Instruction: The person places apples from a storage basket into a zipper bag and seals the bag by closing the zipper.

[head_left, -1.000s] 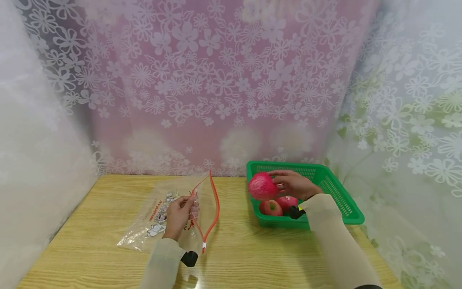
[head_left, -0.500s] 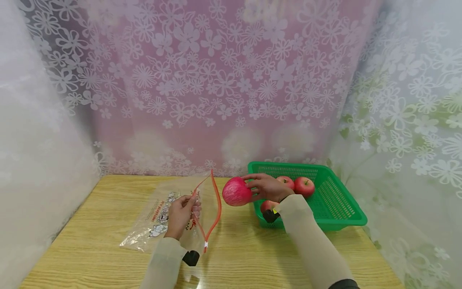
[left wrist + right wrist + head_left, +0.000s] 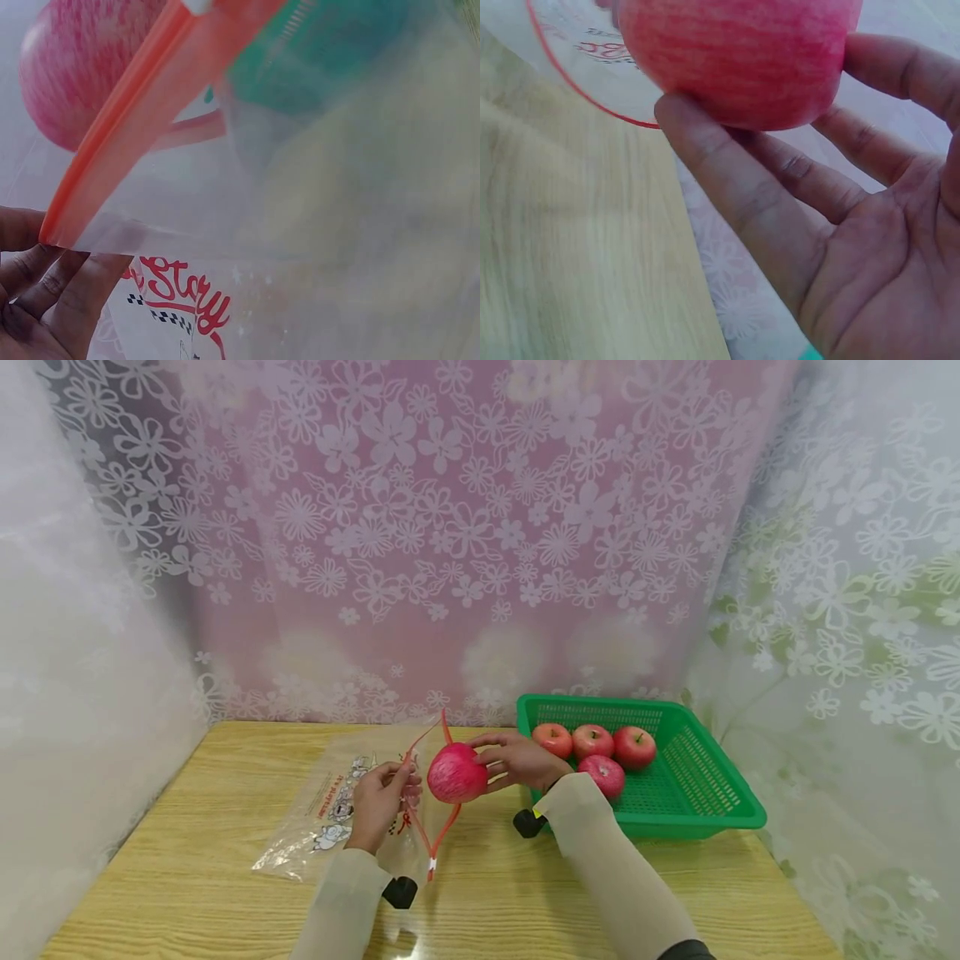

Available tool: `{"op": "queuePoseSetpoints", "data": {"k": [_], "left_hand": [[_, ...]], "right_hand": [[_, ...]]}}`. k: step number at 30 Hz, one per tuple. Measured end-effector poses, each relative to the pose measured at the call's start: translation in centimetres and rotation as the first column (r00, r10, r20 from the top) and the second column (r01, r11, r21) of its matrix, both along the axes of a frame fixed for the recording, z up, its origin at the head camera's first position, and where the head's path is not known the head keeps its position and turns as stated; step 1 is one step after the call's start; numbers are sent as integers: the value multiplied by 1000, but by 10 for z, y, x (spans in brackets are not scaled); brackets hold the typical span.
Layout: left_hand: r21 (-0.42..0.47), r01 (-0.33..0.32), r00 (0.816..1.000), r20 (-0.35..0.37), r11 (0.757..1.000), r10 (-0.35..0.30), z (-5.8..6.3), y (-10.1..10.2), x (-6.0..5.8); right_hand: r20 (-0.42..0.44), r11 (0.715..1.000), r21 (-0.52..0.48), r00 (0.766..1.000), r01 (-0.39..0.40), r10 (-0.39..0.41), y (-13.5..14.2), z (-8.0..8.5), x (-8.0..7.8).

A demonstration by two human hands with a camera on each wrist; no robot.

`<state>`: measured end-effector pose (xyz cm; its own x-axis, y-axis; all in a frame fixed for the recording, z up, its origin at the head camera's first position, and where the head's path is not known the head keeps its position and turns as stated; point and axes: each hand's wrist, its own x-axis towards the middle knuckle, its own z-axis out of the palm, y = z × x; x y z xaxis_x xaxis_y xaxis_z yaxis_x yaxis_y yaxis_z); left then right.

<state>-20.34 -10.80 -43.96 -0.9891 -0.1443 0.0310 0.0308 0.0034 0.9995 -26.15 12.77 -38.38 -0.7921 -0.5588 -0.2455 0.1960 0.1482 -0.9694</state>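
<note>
A clear zip bag point(image 3: 315, 810) with printed cartoon figures lies toward the left of the table, its orange-red zip edge point(image 3: 112, 120) spread into an open mouth. My left hand point(image 3: 378, 802) pinches one side of that edge between thumb and fingers. A red apple point(image 3: 456, 773) is held by the fingertips of my right hand point(image 3: 521, 762), right at the bag's mouth and overlapping the far zip edge in the head view. In the right wrist view the fingers point(image 3: 742, 195) spread around the lower part of the apple, with the bag's red rim behind it.
A green plastic basket point(image 3: 697, 821) stands at the right, with several red apples point(image 3: 634, 748) in its left part. The wooden table point(image 3: 480, 910) reaches back to a pink floral curtain point(image 3: 465, 568); pale floral sheets hang on both sides.
My right hand has carried the apple from above the basket leftward to the bag's mouth, uncovering the apples in the basket. My left hand stays almost still on the zip edge.
</note>
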Motion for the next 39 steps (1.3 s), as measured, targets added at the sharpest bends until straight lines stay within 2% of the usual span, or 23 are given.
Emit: {"op": "queuePoseSetpoints", "data": {"k": [5, 12, 16, 23, 30, 34, 39], "left_hand": [[9, 8, 1000, -14, 1000, -8, 0, 2, 0], [-42, -5, 1000, -22, 999, 4, 0, 1, -2], [-95, -12, 999, -33, 995, 9, 0, 1, -3], [-244, -87, 995, -69, 966, 72, 4, 2, -5], [-237, -101, 994, -70, 966, 87, 4, 1, -6], [-247, -117, 992, -77, 962, 101, 4, 0, -5], [-222, -110, 992, -77, 969, 96, 3, -1, -5]], "right_hand": [[-8, 998, 62, 1000, 10, -9, -10, -6, 1], [-46, 981, 172, 996, 85, -78, -23, -13, 1], [-69, 965, 229, 991, 128, -115, -28, -18, 2], [-118, 938, 297, 981, 180, -151, -36, -17, 7], [-132, 935, 297, 978, 195, -162, -38, -21, 7], [-131, 945, 264, 978, 195, -165, -38, -22, 7], [-149, 960, 218, 979, 173, -142, -34, -19, 11]]}}
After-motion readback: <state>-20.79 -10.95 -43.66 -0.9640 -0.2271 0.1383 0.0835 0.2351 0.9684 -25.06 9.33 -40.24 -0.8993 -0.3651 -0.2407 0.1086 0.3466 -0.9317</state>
